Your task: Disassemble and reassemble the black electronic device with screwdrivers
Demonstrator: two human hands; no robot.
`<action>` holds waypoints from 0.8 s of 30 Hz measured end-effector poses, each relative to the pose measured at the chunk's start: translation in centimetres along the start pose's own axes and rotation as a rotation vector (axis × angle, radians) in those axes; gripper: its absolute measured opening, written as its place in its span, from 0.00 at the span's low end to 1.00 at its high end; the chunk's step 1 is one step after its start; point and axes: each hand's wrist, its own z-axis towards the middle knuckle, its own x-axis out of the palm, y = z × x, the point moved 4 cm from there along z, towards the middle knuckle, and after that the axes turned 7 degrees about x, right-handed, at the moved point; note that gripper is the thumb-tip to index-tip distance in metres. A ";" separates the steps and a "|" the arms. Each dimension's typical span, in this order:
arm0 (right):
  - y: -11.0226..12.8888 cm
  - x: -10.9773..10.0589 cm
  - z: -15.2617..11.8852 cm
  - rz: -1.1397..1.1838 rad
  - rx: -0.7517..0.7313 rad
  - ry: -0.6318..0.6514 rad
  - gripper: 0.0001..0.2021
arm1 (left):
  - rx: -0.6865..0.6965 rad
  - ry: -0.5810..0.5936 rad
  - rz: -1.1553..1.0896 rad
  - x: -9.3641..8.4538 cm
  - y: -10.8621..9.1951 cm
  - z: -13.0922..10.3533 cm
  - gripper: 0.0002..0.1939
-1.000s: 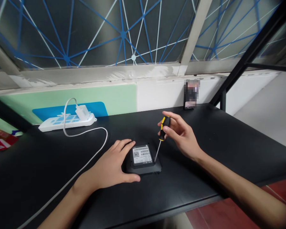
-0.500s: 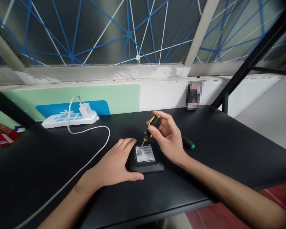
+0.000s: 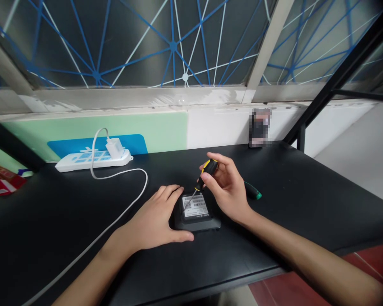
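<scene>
A black, square-shaped electronic device (image 3: 204, 223) lies on the black table, with a white label (image 3: 196, 205) carrying print and a square code facing up. Around its left side, my left hand (image 3: 156, 216) grips it, thumb at the near edge and fingertips at the far edge. My right hand (image 3: 230, 185) holds a yellow-and-black screwdriver (image 3: 207, 172) by the handle. The screwdriver leans, its thin shaft reaching down across the label to the device's left side. Whether the tip sits in a screw is too small to tell.
Beyond my right hand lies a dark handle with a green end (image 3: 254, 191), partly hidden. A white power strip (image 3: 94, 160) with a plugged-in charger (image 3: 115, 148) stands at the back left, its white cable (image 3: 115, 219) crossing the table. A red packet (image 3: 3, 178) is far left; a blurred-out object (image 3: 259, 127) leans on the wall.
The screwdriver handle and my right hand have shifted slightly right and down, so the screwdriver leans more. My left hand and the device have barely moved.
</scene>
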 end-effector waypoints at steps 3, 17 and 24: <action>-0.1 0.1 -0.1 -0.008 0.018 0.013 0.22 | 0.010 -0.012 -0.007 0.0 0.1 -0.1 0.48; -0.7 0.0 -0.4 0.034 0.128 0.018 0.19 | 0.000 -0.011 -0.008 0.0 0.1 -0.2 0.47; -0.6 -0.1 -0.1 -0.001 0.156 -0.009 0.21 | -0.001 -0.003 -0.018 -0.1 0.1 -0.2 0.47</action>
